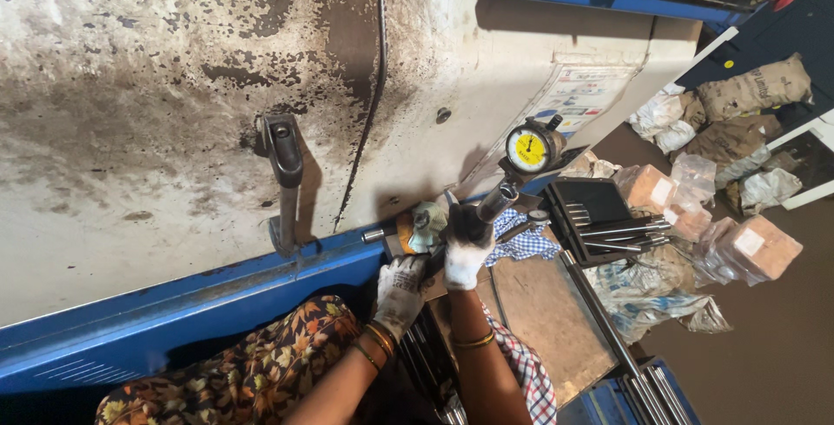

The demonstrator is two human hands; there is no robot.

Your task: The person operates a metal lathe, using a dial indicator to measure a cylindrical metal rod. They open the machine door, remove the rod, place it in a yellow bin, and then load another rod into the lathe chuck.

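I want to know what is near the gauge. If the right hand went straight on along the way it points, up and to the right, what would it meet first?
Probably the yellow dial gauge: the right hand grips the gauge's stem, which leads up to it. Depth is unclear.

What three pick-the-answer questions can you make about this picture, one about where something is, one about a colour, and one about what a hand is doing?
1. Where is the open black case of metal rods?
A. To the right of the hands
B. On the machine door
C. On the person's lap

2. What colour is the face of the round dial gauge?
A. Red
B. Yellow
C. Green

3. What is the right hand doing?
A. Lying flat and empty
B. Pointing at the floor
C. Gripping the gauge's stem

Answers:
1. A, the case sits on the bench right of both gloved hands.
2. B, the face is yellow inside a dark rim.
3. C, the glove wraps around the stem below the dial, while the left hand rests just beside it.
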